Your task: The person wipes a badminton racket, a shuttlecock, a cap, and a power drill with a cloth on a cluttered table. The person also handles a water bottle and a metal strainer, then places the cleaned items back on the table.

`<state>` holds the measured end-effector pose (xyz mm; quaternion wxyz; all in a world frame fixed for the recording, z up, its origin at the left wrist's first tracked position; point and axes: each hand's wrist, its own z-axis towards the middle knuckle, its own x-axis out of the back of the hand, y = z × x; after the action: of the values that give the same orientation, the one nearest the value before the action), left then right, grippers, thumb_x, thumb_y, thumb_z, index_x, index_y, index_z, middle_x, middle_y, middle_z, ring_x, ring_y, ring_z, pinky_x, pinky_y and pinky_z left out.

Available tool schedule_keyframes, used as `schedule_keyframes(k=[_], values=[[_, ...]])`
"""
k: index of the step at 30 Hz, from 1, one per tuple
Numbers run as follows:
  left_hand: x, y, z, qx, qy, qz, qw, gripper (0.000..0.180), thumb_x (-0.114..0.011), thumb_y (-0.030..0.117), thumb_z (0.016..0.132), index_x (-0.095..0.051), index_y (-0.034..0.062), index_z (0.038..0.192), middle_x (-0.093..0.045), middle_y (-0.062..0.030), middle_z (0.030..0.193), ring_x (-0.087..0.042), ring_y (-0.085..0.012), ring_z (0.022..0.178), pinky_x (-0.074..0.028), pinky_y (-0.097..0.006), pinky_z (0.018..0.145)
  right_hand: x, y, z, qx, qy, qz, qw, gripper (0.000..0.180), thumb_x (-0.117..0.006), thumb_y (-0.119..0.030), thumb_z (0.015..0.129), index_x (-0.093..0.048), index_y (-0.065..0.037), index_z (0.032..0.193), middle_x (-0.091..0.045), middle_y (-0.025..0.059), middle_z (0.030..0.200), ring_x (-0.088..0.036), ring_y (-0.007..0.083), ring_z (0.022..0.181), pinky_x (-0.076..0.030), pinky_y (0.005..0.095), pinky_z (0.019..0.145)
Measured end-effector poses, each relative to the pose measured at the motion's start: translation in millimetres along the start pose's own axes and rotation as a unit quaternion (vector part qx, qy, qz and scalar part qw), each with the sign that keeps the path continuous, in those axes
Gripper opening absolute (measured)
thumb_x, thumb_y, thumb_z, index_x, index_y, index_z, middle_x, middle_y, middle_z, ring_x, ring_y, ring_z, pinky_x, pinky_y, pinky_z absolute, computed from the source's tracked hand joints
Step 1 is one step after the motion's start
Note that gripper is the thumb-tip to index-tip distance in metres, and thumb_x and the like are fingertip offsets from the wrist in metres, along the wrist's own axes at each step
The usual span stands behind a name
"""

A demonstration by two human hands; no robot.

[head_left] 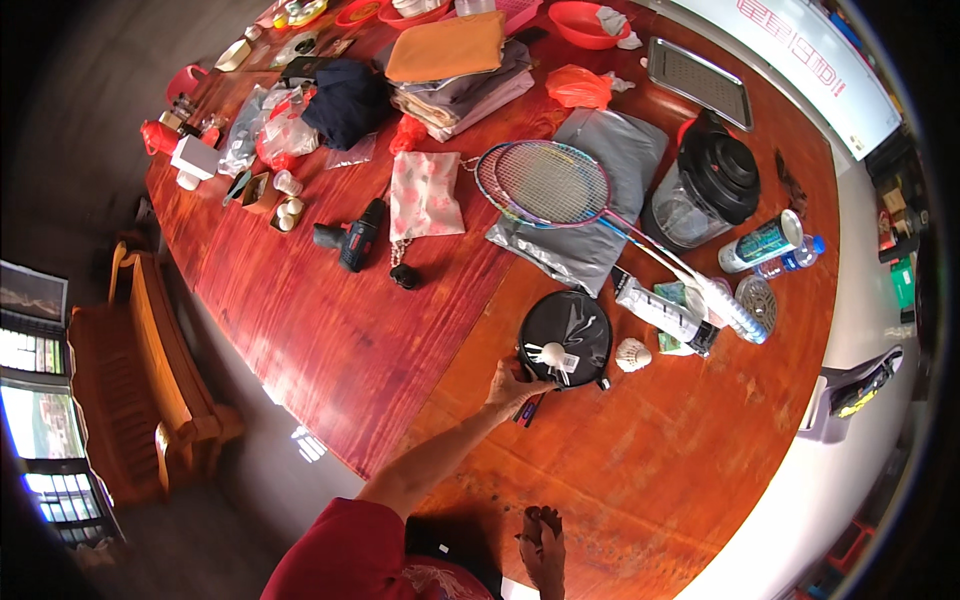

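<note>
My left fingers (543, 386) touch black round case (560, 312); right fingers (531, 518) curled; grips unclear. Red basin (575, 24): crumpled white wad (612, 20) at rim.

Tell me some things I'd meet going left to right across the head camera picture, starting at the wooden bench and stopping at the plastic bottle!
Wooden bench → white box → drill → flowery pouch → round black case → shuttlecock beside the case → big jug with a black lid → plastic bottle.
</note>
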<state>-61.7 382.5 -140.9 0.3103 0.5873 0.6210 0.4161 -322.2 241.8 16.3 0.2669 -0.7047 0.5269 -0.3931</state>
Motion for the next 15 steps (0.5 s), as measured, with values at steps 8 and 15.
schedule_keyframes(k=[8,15], values=[[128,15,79,-0.131,0.351,0.142,0.916,0.070,-0.078,0.018,0.066,-0.037,0.0044,0.121,-0.048,-0.0128,0.096,-0.047,-0.0289,0.093,-0.041,-0.042,0.085,-31,25,5,0.066,0.017,0.025,0.997,0.028,-0.062,-0.007,0.080,-0.057,-0.001,0.107,-0.055,0.0224,0.115,-0.049,0.0382,0.110,-0.040,0.0433,0.092],[188,43,150,-0.082,0.331,0.205,0.917,0.069,-0.085,0.025,0.057,-0.055,0.0116,0.118,-0.042,-0.0205,0.113,-0.045,-0.0343,0.102,-0.041,-0.043,0.089,-48,3,8,0.114,0.030,0.004,0.993,0.025,-0.057,0.010,0.080,-0.057,0.000,0.102,-0.060,0.0180,0.105,-0.060,0.0323,0.091,-0.052,0.0334,0.072]])
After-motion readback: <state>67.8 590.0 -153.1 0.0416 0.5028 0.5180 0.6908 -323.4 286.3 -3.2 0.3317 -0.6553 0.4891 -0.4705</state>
